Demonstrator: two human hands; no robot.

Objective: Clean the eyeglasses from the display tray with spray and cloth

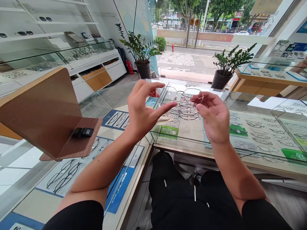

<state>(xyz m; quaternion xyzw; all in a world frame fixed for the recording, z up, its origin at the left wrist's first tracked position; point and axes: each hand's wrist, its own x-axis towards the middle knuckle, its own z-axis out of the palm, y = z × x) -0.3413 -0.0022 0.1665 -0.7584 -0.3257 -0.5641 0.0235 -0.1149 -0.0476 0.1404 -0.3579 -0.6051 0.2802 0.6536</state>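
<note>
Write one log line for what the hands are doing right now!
left hand: pinching glasses at one end | right hand: pinching the other end | glasses: held up above glass display counter | person: seated

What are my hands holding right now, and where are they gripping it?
A thin-rimmed pair of glasses, held up above the glass counter. The left hand pinches its left end, the right hand its right end.
</note>
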